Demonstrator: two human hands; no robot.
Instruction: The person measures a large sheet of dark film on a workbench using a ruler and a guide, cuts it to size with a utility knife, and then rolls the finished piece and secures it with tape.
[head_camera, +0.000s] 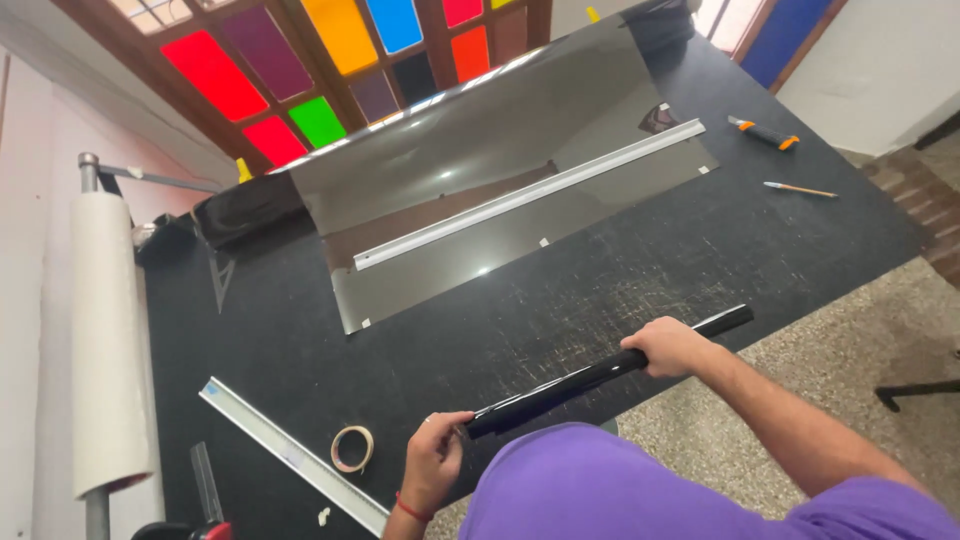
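Note:
I hold a thin glossy black roll of film (570, 385) level above the near edge of the black worktable (700, 250). My left hand (437, 455) pinches the roll's left end. My right hand (668, 347) is wrapped around the roll nearer its right end. On the table beyond lies a sheet of dark reflective film (450, 160) with a long white straightedge (530, 193) across it; small tape pieces sit at its corners.
A ring of masking tape (351, 448) and a long metal ruler (290, 455) lie near my left hand. A big white paper roll (105, 340) hangs on a rod at left. An orange-and-black utility knife (763, 132) and a pencil (800, 189) rest far right.

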